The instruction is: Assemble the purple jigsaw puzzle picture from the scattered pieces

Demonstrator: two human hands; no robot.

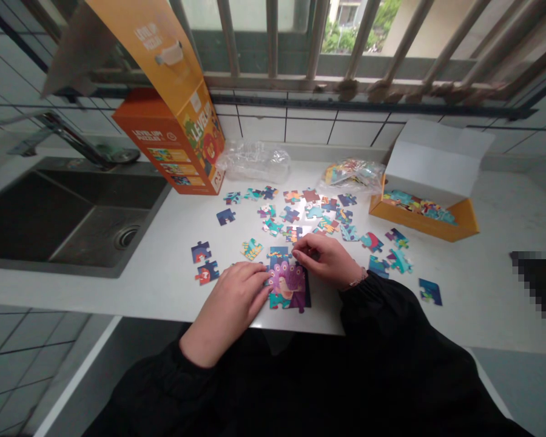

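A small joined patch of jigsaw puzzle (287,282), showing a purple peacock-like bird, lies near the counter's front edge. Flat along its left side rests my left hand (236,290), fingers stretched out and fingertips touching it. My right hand (325,258) is at the patch's upper right, thumb and fingers pinched together; what they hold, if anything, is hidden. A blue piece (279,254) with an orange strip sits at the patch's top, beside the right fingertips. Beyond the hands, several loose puzzle pieces (313,211) are spread out, with a yellow-teal piece (252,249) close to my left hand.
An orange puzzle box (170,145) stands open at the back left, beside a dark sink (73,212). Clear plastic wrap (255,162) and a bag of pieces (352,174) lie by the wall. A yellow tray box (423,215) holding pieces is at right.
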